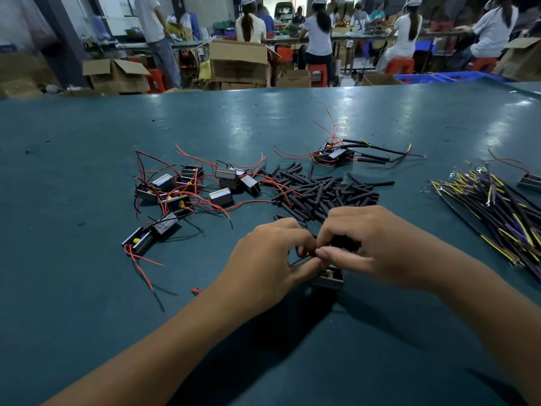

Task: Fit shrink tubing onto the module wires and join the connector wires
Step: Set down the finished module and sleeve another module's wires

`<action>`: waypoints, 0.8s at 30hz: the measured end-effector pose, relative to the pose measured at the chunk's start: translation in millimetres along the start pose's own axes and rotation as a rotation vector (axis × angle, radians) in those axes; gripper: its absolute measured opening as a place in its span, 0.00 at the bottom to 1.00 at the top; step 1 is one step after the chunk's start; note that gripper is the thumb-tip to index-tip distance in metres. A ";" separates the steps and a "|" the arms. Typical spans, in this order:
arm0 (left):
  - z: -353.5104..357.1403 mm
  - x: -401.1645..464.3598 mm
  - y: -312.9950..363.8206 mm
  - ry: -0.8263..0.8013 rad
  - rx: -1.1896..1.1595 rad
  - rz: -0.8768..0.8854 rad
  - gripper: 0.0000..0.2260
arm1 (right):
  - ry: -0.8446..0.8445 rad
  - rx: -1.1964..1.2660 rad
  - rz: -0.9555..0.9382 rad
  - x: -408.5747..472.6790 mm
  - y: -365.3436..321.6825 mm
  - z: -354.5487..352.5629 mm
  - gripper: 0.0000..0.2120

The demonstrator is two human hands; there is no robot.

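A small black module (328, 279) with yellow parts inside sits low between my two hands. My left hand (272, 259) pinches a thin red wire of that module at its fingertips. My right hand (369, 244) is closed on black shrink tubing right against the left fingertips; the tubing is mostly hidden by the fingers. A heap of black shrink tubing pieces (322, 189) lies just beyond my hands. Loose modules with red wires (190, 189) are scattered to the left. A bundle of black and yellow connector wires (497, 209) lies at the right.
The work lies on a dark green table (87, 288). Farther back lie modules with tubing and connector wires fitted (339, 155). Another module (530, 181) rests at the right edge. Beyond the table are cardboard boxes, red stools and seated people.
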State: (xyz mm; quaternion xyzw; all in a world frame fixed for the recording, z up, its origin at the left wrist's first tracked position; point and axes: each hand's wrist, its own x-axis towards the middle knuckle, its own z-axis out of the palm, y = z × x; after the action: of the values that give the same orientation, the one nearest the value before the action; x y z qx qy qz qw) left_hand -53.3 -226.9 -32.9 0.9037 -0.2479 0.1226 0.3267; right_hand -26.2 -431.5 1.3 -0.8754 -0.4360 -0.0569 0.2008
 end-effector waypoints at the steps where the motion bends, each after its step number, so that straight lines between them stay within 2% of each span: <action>1: 0.5 0.8 -0.6 -0.009 -0.057 -0.016 0.05 | 0.002 0.022 0.001 0.1 0.7 -0.4 0.04; 9: -1.3 0.0 -10.7 -0.174 -0.392 -0.068 0.04 | -0.045 0.300 0.107 -3.6 10.4 -2.3 0.03; 14: -4.0 1.3 -11.3 -0.173 -0.553 -0.087 0.04 | -0.075 0.457 0.191 -3.2 13.7 -2.0 0.03; 19: -4.7 1.0 -13.9 -0.166 -0.627 -0.102 0.02 | -0.069 0.689 0.269 -3.3 14.3 -2.8 0.05; 24: -5.0 0.8 -14.4 -0.159 -0.664 -0.113 0.05 | -0.029 0.823 0.354 -2.6 13.1 -1.3 0.04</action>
State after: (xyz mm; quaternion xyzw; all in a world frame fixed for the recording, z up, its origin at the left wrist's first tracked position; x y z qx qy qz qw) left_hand -45.3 -214.4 -36.5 0.7671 -0.2485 -0.0537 0.5890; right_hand -17.4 -441.0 -2.2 -0.7845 -0.2685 0.1687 0.5330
